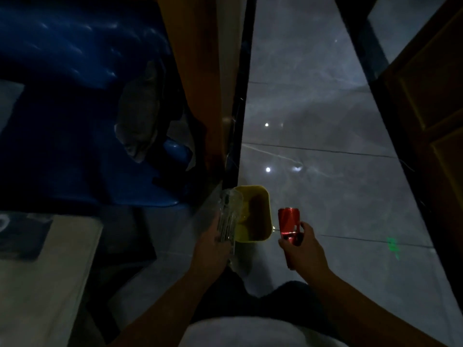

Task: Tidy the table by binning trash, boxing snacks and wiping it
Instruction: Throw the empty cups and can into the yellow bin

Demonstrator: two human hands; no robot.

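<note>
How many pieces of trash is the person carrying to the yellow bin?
2. A clear plastic bottle is in the left hand, over the yellow bin. A red can is in the right hand, just right of it. The bin's inside is too dark to check.

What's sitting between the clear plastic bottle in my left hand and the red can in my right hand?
The yellow bin, open at the top, sits on the floor between the clear bottle and the red can, seen in the head view.
</note>
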